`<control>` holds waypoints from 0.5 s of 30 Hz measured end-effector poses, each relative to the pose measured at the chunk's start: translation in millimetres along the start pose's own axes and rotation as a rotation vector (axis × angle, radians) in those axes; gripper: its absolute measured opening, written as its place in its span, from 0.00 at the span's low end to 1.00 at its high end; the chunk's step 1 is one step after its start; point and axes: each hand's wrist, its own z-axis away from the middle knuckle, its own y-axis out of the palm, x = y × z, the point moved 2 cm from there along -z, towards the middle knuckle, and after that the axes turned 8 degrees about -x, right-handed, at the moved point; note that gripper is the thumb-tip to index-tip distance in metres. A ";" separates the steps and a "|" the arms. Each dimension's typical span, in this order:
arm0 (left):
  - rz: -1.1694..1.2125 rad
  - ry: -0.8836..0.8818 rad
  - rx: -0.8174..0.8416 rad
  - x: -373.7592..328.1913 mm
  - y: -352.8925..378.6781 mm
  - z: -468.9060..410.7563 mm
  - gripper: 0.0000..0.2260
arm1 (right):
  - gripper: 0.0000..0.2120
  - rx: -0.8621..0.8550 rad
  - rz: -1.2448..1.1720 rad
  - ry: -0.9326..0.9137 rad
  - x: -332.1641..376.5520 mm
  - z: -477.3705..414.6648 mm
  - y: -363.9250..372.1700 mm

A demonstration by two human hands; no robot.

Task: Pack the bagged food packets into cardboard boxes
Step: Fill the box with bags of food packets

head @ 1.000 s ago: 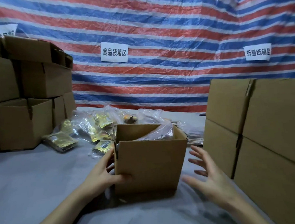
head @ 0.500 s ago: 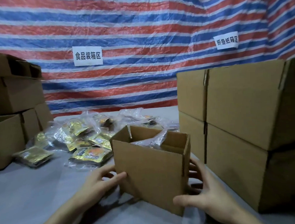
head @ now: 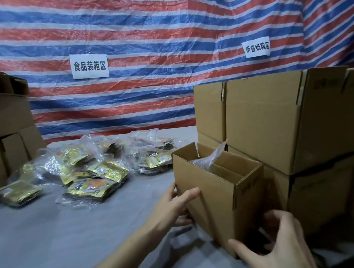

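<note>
**Both hands on the open box beside the stack**

The open box (head: 211, 195) stands toward the counter's (head: 54, 230) right side, just beside the stacked boxes (head: 273, 125). The left hand (head: 171, 207) grips its left corner, thumb across the front. The right hand (head: 278, 245) grips the lower right corner. It is best held low and level, so the clear bag (head: 211, 154) poking out does not spill. The loose bagged packets (head: 104, 171) lie toward the far edge. Whether the base touches the counter, and how full the box is, cannot be seen.
</note>
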 end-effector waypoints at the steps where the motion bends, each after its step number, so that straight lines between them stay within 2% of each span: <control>1: 0.010 0.001 0.005 0.6 5.1 -1.7 0.23 | 0.36 0.001 0.008 -0.044 -2.0 0.8 -2.7; 4: 0.041 -0.029 0.038 0.8 18.3 -5.1 0.17 | 0.21 0.017 0.017 -0.182 -8.6 3.1 -7.3; 9: 0.044 -0.119 0.099 -4.3 32.4 -4.8 0.14 | 0.15 0.152 -0.011 -0.202 -11.2 -0.8 -11.5; 12: 0.031 -0.116 0.111 -3.7 36.3 -6.1 0.25 | 0.13 0.179 0.009 -0.231 -10.6 -3.0 -15.0; 15: -0.017 -0.081 0.124 -0.6 36.3 -10.1 0.37 | 0.13 0.128 -0.007 -0.220 -9.5 -0.1 -16.3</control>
